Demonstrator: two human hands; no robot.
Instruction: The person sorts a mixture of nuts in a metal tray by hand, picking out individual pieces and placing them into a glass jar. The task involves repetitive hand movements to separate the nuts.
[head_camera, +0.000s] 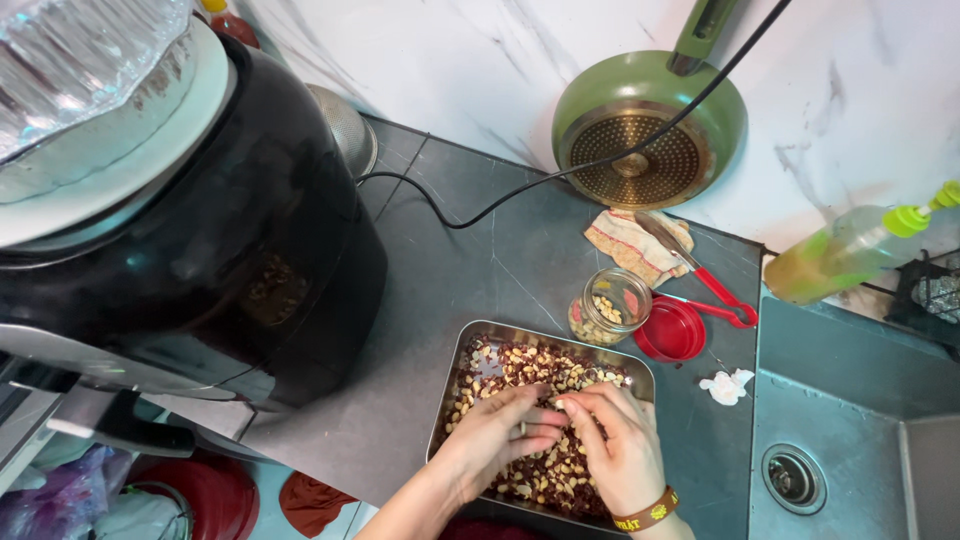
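Peanuts (545, 470) fill steel tray (640, 378); my left hand (497, 432) and right hand (622, 447) pinch nuts over tray's middle. Glass jar (610, 307) just behind tray.

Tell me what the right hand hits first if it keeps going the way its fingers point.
Probably the left hand: the right hand points left across the nut tray, fingertips nearly touching it.

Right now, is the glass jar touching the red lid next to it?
Cannot tell. In the head view the glass jar and the red lid sit edge to edge, with no plain gap or contact visible.
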